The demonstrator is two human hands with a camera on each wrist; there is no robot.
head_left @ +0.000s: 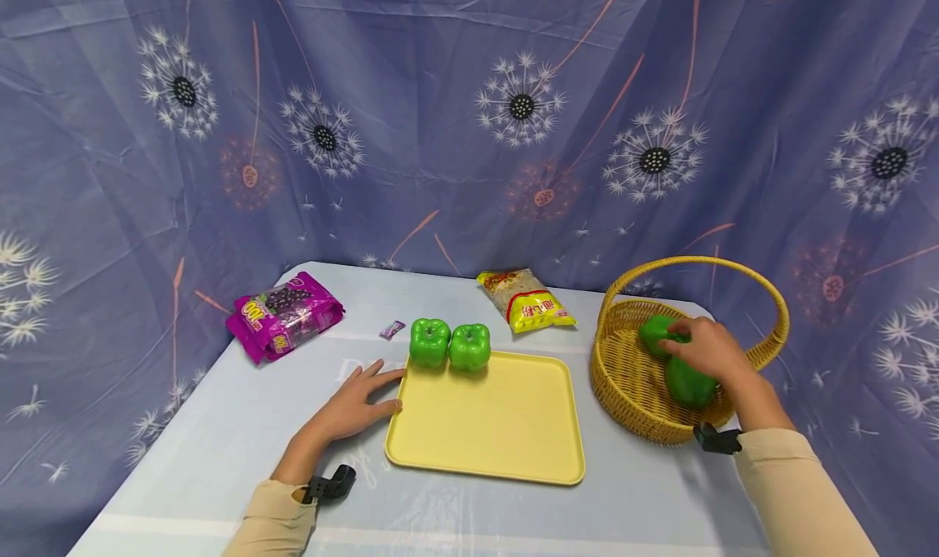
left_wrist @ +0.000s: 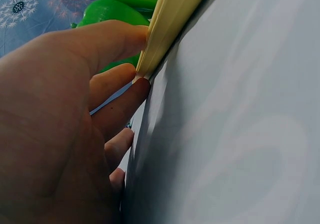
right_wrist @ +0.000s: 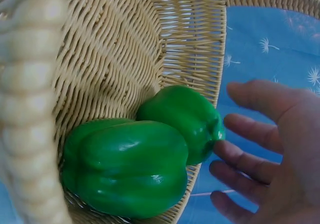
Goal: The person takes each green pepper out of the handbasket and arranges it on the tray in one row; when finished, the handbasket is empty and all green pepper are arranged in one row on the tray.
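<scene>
My left hand (head_left: 350,408) rests at the left edge of the yellow tray (head_left: 499,426), its thumb and fingertips touching the rim. Two green bell peppers, one on the left (head_left: 429,343) and one on the right (head_left: 469,347), sit side by side at the tray's back left corner. Over the right side of the wicker basket (head_left: 614,398) is my right hand (head_left: 707,349). In the right wrist view its loosely spread fingers are right at the stem end of a green bell pepper (right_wrist: 180,114). A larger-looking green bell pepper (right_wrist: 130,164) lies against that one inside the basket.
A purple snack bag (head_left: 286,316) lies at the table's back left, with a small purple wrapped candy (head_left: 392,329) nearby. Behind the tray is a yellow and clear food packet (head_left: 526,300). The basket's tall handle (head_left: 693,262) arches above it. A patterned curtain hangs behind the table.
</scene>
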